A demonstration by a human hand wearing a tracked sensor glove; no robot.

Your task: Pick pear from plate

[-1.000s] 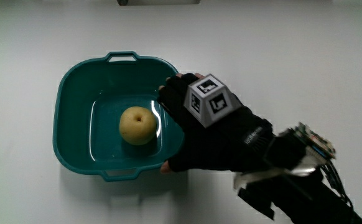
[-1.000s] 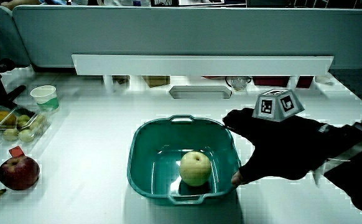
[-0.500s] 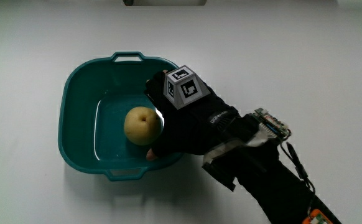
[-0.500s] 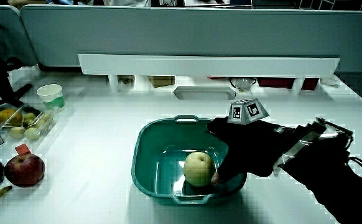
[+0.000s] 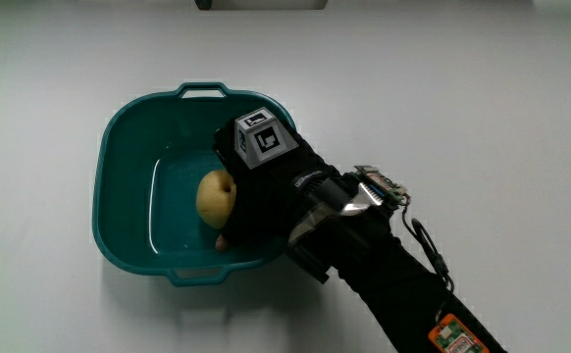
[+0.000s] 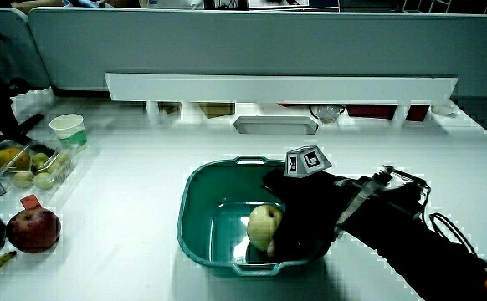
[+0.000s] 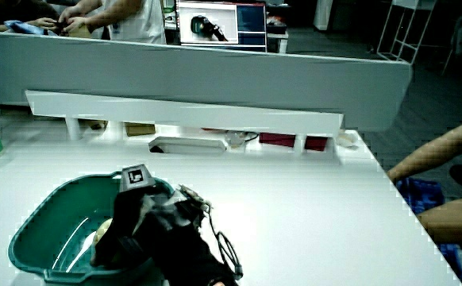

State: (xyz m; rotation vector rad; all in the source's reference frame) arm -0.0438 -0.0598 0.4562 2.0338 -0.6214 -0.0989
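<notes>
Pear [image 5: 213, 194]: yellow, lying in the teal basin [image 5: 127, 147] on its floor — not lifted.
Hand [image 5: 266, 186]: inside the basin, against the pear's side; fingers look curled toward it, a closed grasp cannot be told.
Done: reach into the basin.
Left: secure the grasp, lift the pear clear — my judgement.
Change: half a second earlier the hand sat nearer the basin's rim; the pear has not moved.

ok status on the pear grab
Hand inside the teal tub, against the pear. Pear sits in the tub, not lifted. Nothing in the way.
</notes>
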